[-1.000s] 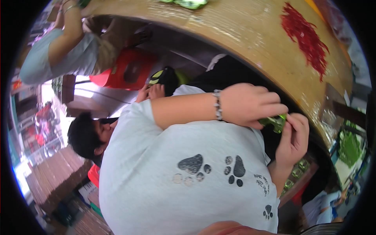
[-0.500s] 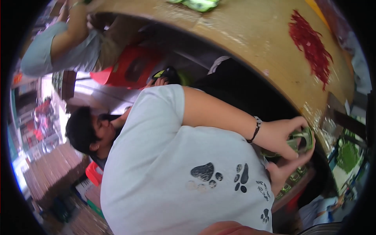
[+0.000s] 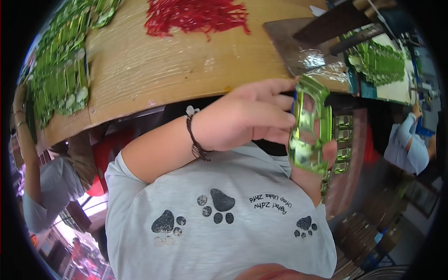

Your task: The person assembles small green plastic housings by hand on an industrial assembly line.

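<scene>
A shiny translucent green toy car body [image 3: 308,128] is held up in front of my chest, to the right. My left hand [image 3: 242,114], with a dark cord bracelet at the wrist, reaches across to it, fingertips closed on its left edge. Underneath and behind it is my right hand [image 3: 310,179]. The right thumb shows at the car body's right side, while most of the other fingers are hidden. Just beyond, more green car bodies [image 3: 344,135] stand in rows in a tray [image 3: 354,163].
A tan worktable [image 3: 200,70] carries a heap of thin red parts [image 3: 198,16] and piles of green parts [image 3: 60,79] at the left. A dark metal fixture [image 3: 331,28] stands at the right, near another green pile [image 3: 380,63]. Other people are at both sides.
The view has swung round, so the red heap and table now lie ahead. The green car body, earlier largely covered by both hands, now shows plainly between them.
</scene>
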The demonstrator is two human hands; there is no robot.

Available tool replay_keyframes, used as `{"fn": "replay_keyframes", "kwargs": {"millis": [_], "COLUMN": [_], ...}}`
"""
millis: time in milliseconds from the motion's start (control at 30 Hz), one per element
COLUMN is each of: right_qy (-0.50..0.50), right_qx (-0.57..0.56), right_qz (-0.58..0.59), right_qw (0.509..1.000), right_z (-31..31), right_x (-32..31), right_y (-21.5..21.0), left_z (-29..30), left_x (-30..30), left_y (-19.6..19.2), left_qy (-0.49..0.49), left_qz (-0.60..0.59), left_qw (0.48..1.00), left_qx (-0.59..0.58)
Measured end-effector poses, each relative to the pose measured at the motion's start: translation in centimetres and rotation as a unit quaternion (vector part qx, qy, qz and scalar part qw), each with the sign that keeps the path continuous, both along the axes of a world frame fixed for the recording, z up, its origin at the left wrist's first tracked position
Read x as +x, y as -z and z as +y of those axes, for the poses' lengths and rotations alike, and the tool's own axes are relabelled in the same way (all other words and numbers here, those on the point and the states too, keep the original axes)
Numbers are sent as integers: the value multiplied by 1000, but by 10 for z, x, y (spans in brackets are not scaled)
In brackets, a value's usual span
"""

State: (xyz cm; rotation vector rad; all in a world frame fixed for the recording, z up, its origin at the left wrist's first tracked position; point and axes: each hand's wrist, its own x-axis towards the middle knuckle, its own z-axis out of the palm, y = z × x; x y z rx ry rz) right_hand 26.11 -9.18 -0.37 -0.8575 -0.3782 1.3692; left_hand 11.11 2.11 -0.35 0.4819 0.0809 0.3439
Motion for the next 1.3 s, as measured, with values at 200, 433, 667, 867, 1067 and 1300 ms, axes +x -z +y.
{"fn": "replay_keyframes", "kwargs": {"millis": [200,433,667,867,1067,1300], "right_qy": [-41,33,-64,-86,-56,-107], "right_qx": [79,55,10,-38,73,76], "right_qz": [-14,33,49,62,66,59], "right_qw": [996,997,997,994,994,990], "right_z": [30,40,42,44,54,55], "right_x": [22,21,31,28,21,24], "right_y": [3,-20,-30,-63,-10,-18], "left_z": [19,22,9,10,7,-3], "left_x": [21,28,28,31,21,19], "left_y": [-10,-17,-33,-39,-38,-33], "left_qy": [-54,-80,-130,-137,-147,-213], "left_qz": [26,28,105,83,132,163], "left_qw": [997,995,977,986,978,959], "left_qx": [56,53,131,43,62,92]}}
